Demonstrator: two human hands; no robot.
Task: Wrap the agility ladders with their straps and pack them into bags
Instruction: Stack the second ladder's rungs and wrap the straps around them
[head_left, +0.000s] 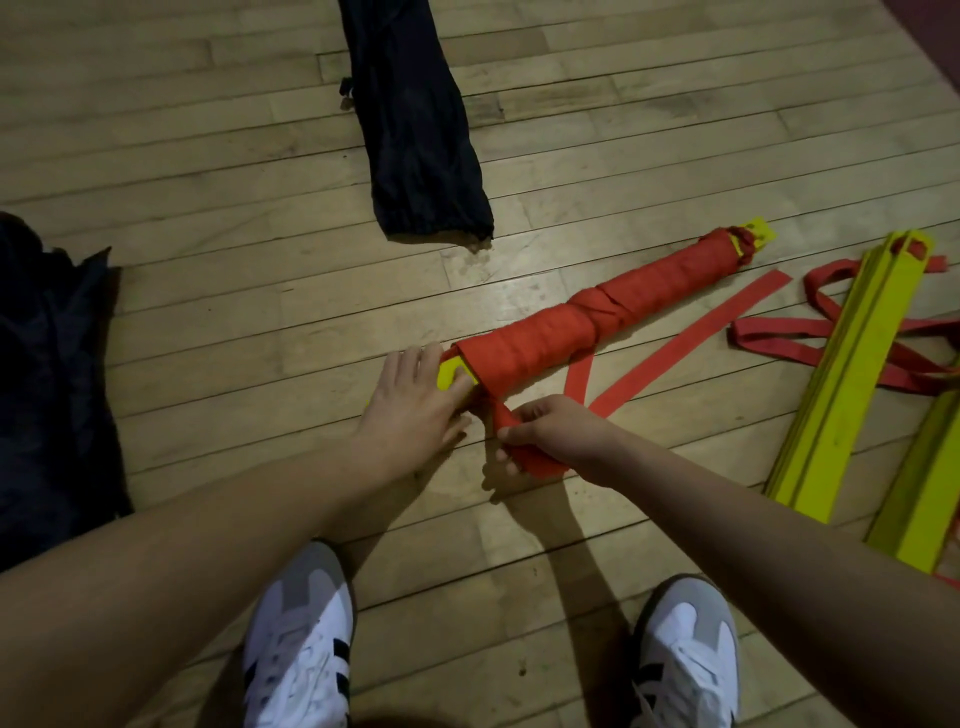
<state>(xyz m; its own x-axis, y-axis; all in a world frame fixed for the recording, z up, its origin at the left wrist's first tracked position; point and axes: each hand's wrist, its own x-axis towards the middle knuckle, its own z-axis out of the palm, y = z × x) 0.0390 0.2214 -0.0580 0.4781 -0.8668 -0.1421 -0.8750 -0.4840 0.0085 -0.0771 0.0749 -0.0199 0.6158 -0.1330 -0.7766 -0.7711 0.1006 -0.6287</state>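
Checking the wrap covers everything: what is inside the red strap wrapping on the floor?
Yellow rungs poke out at both ends of the red wrapping; the left hand rests on the near end. Their middle is hidden.

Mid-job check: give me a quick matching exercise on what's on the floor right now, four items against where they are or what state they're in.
Items:
1. wrapped ladder bundle
2. black bag
3. yellow rung stack
4. right hand

States:
A. lying closed on the floor beyond the bundle
B. gripping the red strap at the bundle's near end
C. unwrapped, loose straps around it, at the right
D. bound in red strap, a tail lying free

Pairs: 1-D, 2-A, 3-C, 4-B
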